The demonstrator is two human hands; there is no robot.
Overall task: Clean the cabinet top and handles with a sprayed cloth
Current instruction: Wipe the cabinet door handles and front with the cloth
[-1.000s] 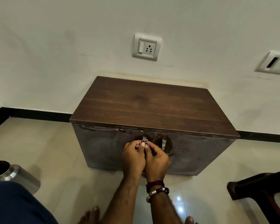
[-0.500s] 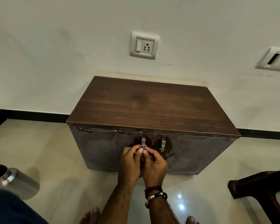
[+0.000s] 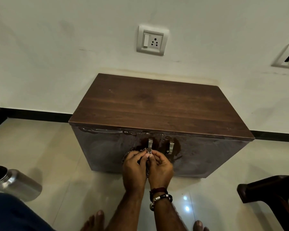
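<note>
While both hands pinch a dark patterned cloth (image 3: 144, 161) round the foot of the left silver metal handle (image 3: 150, 145), left hand (image 3: 134, 165) and right hand (image 3: 160, 166) pressed close, that handle seems mid-clean. Just right of it, the second silver handle (image 3: 171, 147) likely remains; above, the brown wooden cabinet top (image 3: 157, 107) looks already wiped.

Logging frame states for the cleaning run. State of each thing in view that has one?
Cabinet doors: closed, front streaked wet.
Cabinet top: bare.
Left handle: lower end pinched through the cloth.
Right handle: untouched.
Cloth: bunched, held by both hands.
Left hand: gripping cloth.
Right hand: gripping cloth.
Steel bottle: open, no lid.
Socket: nothing plugged in.
</note>
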